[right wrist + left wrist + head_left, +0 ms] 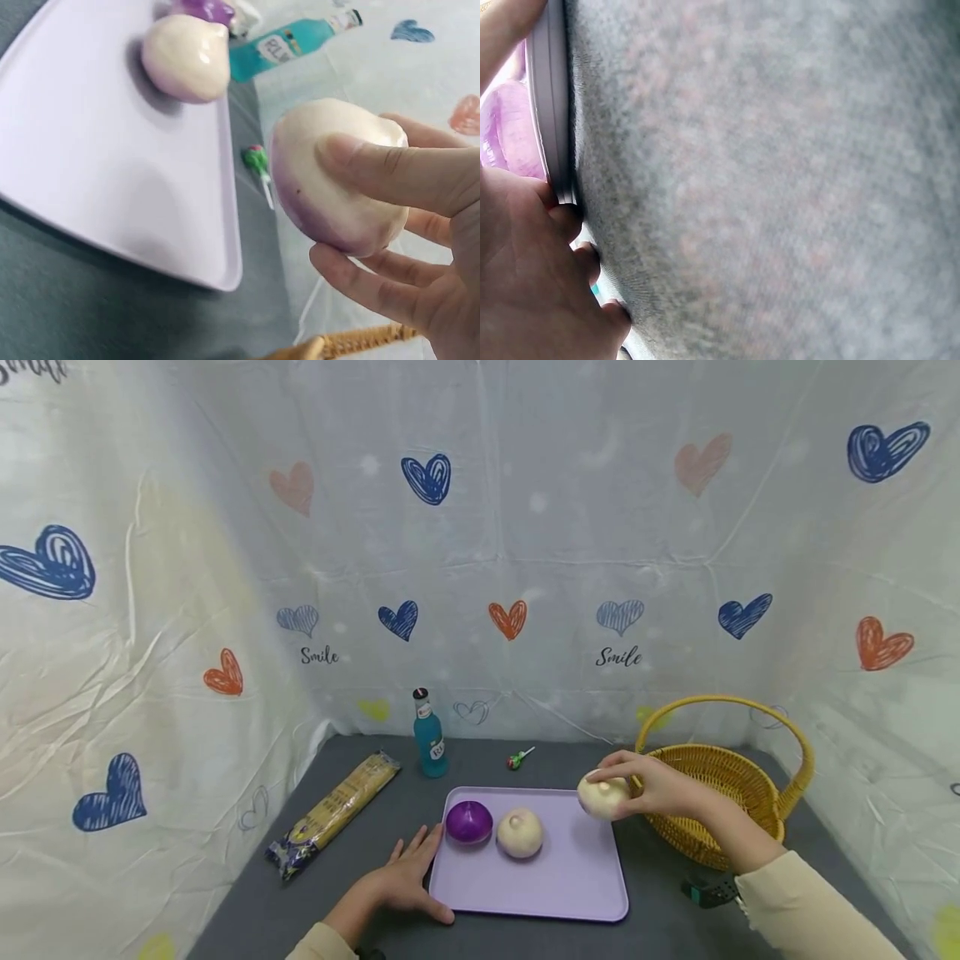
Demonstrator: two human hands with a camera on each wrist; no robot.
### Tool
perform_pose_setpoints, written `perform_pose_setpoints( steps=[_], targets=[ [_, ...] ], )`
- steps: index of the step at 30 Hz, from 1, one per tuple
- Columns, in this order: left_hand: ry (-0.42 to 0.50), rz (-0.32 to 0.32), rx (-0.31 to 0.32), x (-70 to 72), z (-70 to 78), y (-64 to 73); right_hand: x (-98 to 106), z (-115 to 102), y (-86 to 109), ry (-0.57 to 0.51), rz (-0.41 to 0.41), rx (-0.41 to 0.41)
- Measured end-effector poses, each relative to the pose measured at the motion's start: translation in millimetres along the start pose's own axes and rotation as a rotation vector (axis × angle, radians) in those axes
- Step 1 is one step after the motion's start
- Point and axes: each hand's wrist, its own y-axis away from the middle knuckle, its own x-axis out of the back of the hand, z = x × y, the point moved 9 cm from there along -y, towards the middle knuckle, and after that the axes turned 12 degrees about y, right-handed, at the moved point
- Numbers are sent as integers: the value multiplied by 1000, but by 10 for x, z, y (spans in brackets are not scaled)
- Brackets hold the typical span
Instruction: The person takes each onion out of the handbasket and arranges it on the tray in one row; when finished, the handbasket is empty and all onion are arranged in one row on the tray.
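My right hand grips a white-and-purple turnip, holding it above the right edge of a lilac tray. In the right wrist view, the thumb lies across the white side of this turnip and the fingers support it from behind and below. My left hand touches the tray's left side with fingers spread, the thumb by the near corner. On the tray, a glossy purple onion sits to the left of another white turnip.
A yellow wicker basket with a tall handle stands right of the tray. Behind the tray are a blue bottle and a lollipop. A long yellow packet lies at the left. A heart-printed sheet hangs around the dark table.
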Motion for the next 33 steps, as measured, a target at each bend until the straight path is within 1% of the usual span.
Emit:
perform_pose_setpoints(
  steps=[5, 12, 19, 22, 26, 33],
  targets=[
    [1, 3, -7, 7, 3, -10, -148, -78, -36, -21, -13, 32],
    [-5, 1, 1, 8, -3, -15, -412, -148, -80, 38, 6, 94],
    [5, 0, 12, 1, 11, -7, -618, -102, -76, 38, -7, 63],
    [2, 0, 16, 2, 16, 2, -686, -85, -59, 42, -7, 73],
    [-4, -2, 16, 0, 18, 4, -751, -68, -42, 40, -12, 82],
    [-11, 1, 11, -5, 14, -11, -806, -16, -47, 15, -50, 35]
  ],
)
